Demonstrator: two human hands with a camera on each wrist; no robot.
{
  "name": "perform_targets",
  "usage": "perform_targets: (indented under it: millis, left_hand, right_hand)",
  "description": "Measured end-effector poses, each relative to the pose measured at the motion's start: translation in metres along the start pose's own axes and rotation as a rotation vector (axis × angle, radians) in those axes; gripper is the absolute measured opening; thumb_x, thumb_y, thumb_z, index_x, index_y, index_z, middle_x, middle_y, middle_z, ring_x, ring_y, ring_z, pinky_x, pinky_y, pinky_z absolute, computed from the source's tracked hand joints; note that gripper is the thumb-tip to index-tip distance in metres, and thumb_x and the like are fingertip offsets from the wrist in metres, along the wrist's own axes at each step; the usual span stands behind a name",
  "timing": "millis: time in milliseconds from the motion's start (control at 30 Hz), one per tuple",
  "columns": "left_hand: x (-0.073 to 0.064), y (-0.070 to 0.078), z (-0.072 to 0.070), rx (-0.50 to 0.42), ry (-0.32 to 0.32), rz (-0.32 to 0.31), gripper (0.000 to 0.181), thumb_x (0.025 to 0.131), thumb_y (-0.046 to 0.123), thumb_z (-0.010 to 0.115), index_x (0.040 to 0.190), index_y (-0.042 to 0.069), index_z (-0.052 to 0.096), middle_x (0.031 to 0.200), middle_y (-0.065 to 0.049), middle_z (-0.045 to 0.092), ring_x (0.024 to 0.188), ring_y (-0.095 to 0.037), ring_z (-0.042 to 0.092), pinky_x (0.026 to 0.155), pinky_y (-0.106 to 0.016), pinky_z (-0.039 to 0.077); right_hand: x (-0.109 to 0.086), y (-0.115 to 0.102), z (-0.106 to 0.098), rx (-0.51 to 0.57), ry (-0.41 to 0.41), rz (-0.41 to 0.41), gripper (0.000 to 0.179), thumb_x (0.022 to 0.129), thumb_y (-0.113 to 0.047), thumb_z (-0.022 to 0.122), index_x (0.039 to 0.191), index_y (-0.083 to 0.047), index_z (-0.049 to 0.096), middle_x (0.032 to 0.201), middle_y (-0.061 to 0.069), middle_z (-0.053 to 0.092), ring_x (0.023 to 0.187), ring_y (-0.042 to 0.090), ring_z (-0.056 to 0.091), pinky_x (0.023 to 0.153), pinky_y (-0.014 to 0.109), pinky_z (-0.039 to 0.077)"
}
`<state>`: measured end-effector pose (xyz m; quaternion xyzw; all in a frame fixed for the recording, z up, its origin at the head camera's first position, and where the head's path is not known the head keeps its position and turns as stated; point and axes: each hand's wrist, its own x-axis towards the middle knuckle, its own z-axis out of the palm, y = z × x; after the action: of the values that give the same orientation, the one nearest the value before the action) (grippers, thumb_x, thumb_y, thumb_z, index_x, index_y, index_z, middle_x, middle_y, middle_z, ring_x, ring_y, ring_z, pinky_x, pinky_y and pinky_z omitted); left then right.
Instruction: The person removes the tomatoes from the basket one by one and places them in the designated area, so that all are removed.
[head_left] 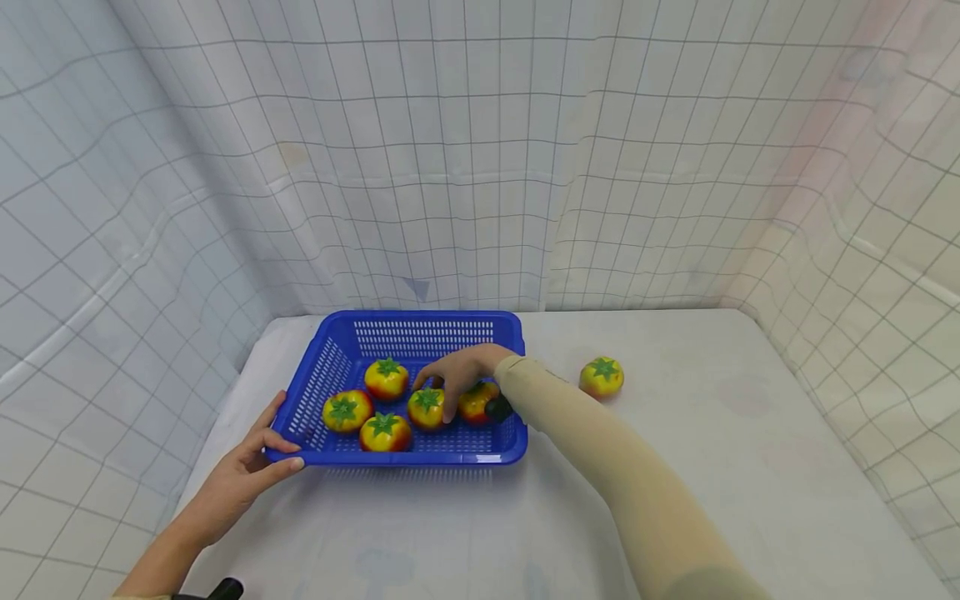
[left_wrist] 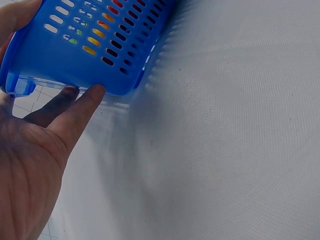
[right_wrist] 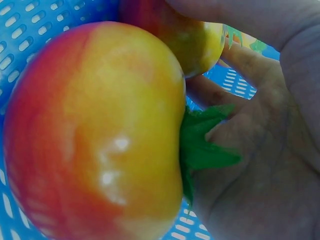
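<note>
A blue plastic basket [head_left: 360, 457] with slotted walls holds several shiny yellow-and-red tomatoes with green leafy tops. At its near left corner, my left hand [head_left: 242, 473] grips the rim, thumb along the front edge. The left wrist view has the fingers [left_wrist: 80, 112] under the basket's corner [left_wrist: 60, 60]. Inside the basket, my right hand [head_left: 459, 372] reaches down from above, with thumb and fingers around a tomato [head_left: 424, 415] near the middle. Another tomato [head_left: 476, 406] sits under the right wrist and fills much of the right wrist view, its green top facing the palm.
One more tomato [head_left: 602, 377] lies on the white-covered table [head_left: 712, 433], right of the basket. Three others, including one at the left [head_left: 347, 412], sit in the basket's left half. White gridded curtains [head_left: 487, 167] enclose the table at the back and sides.
</note>
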<state>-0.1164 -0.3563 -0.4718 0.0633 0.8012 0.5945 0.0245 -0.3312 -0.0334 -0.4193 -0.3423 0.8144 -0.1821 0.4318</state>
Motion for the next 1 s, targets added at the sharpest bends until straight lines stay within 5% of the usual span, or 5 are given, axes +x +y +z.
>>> perform_targets:
  millis: [567, 1000]
  left_hand:
    - [0.0, 0.001, 0.001, -0.016, -0.006, 0.006, 0.015, 0.1, 0.003, 0.063, 0.111, -0.003, 0.055, 0.172, 0.002, -0.008, 0.143, -0.065, 0.002, 0.092, -0.013, 0.048]
    - [0.0, -0.003, 0.0, 0.006, 0.003, -0.023, 0.019, 0.102, 0.007, 0.063, 0.112, -0.006, 0.053, 0.172, 0.009, -0.007, 0.144, -0.064, 0.002, 0.093, -0.013, 0.047]
  right_hand:
    - [0.0, 0.001, 0.0, 0.01, 0.005, -0.024, 0.066, 0.084, -0.017, 0.085, 0.14, -0.035, 0.055, 0.14, 0.003, 0.054, 0.124, 0.023, 0.051, 0.112, 0.05, 0.04]
    - [-0.018, 0.003, -0.013, 0.022, 0.088, -0.143, 0.061, 0.085, -0.024, 0.083, 0.137, -0.04, 0.055, 0.138, -0.002, 0.053, 0.124, 0.018, 0.05, 0.11, 0.045, 0.041]
